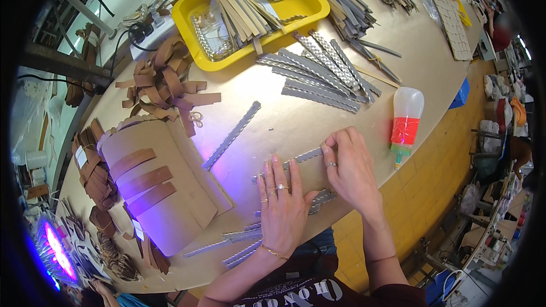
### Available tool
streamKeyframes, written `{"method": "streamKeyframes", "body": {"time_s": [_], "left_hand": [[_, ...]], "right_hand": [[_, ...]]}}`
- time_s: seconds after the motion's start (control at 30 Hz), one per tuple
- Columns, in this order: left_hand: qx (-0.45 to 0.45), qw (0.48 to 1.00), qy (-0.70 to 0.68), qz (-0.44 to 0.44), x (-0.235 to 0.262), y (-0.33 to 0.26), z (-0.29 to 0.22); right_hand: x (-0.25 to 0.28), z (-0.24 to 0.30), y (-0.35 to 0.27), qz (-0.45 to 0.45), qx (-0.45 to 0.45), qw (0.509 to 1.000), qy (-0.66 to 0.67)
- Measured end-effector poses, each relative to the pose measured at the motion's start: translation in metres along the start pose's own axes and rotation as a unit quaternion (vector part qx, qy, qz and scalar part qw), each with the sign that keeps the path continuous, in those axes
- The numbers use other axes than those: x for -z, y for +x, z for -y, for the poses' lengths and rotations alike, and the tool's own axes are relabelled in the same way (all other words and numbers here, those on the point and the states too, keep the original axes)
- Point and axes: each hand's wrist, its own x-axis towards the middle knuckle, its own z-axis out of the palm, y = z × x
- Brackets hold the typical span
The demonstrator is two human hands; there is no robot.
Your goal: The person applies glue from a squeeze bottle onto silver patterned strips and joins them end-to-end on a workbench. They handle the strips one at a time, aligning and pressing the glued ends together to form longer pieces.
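My left hand [277,207] lies flat with its fingers stretched out, their tips pressing on a grey strip with a braided edge [308,155] on the table. At the strip's right end, my right hand [351,170] pinches it between thumb and forefinger. More grey strips [250,232] lie around and partly under my left hand and wrist, near the table's front edge. One single grey strip [232,135] rests slantwise farther left. Beyond my hands, a fanned pile of grey and silver braided strips [321,79] lies on the table.
A yellow tray [199,63] with strip bundles stands at the back. To the right is a bottle with a red band [405,131]. Brown strips [165,77] heap at the left, above a curved tan sheet [170,216]. A lamp [57,250] glows purple at lower left.
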Motion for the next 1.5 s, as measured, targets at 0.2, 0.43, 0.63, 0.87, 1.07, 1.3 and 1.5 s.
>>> {"method": "streamKeyframes", "body": {"time_s": [0.2, 0.43, 0.63, 0.87, 1.07, 1.3, 1.5], "left_hand": [[0.001, 1.000, 0.005, 0.003, 0.001, 0.001, -0.001], [0.012, 1.000, 0.022, -0.010, -0.002, 0.004, -0.008], [0.011, 1.000, 0.009, -0.015, -0.003, 0.004, -0.009], [0.012, 1.000, 0.012, -0.019, -0.005, 0.004, -0.010], [0.006, 1.000, 0.015, -0.023, -0.007, 0.004, -0.009], [0.005, 0.999, 0.044, -0.013, -0.005, 0.003, -0.009], [0.005, 0.998, 0.053, -0.034, -0.005, 0.005, -0.009]], "right_hand": [[-0.003, -0.004, -0.002, -0.011, 0.021, 1.000, 0.009], [-0.010, -0.006, -0.007, -0.046, 0.044, 0.998, 0.027], [-0.018, -0.012, -0.012, -0.077, 0.052, 0.995, 0.035], [-0.019, -0.019, -0.016, -0.135, -0.018, 0.986, 0.097], [-0.010, -0.016, -0.032, -0.058, 0.131, 0.986, -0.082], [-0.016, -0.013, -0.047, -0.043, 0.088, 0.981, -0.170], [-0.002, -0.020, -0.040, -0.070, 0.055, 0.996, -0.019]]}}
